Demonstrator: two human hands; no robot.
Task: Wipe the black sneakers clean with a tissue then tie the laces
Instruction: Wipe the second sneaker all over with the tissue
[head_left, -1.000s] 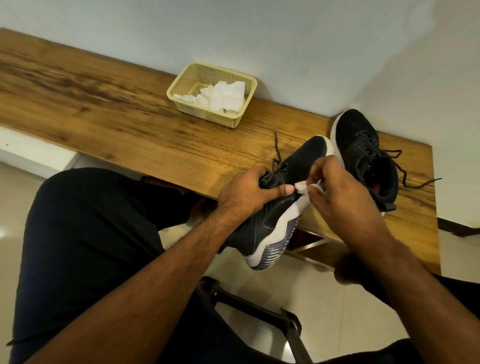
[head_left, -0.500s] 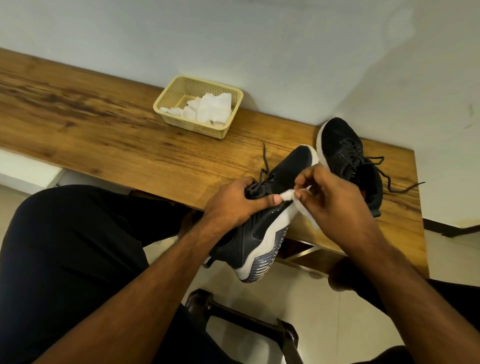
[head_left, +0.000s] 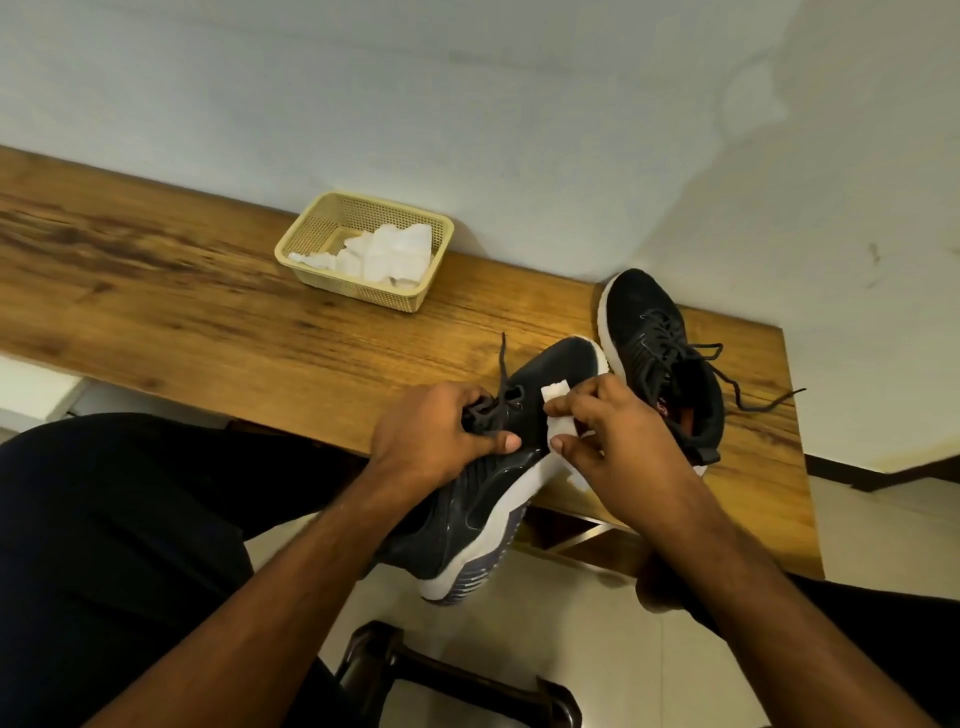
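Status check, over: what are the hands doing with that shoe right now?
Left hand grips held sneaker at its laces. Right hand pinches tissue against its side. Second sneaker on bench, laces untied. Nothing in the way.

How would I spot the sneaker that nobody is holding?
Follow the long wooden bench along the wall to its right end, past the cream basket of tissues. The free sneaker rests flat there, toe toward the wall, loose laces trailing right. Its twin is tilted in the left hand, sole showing.
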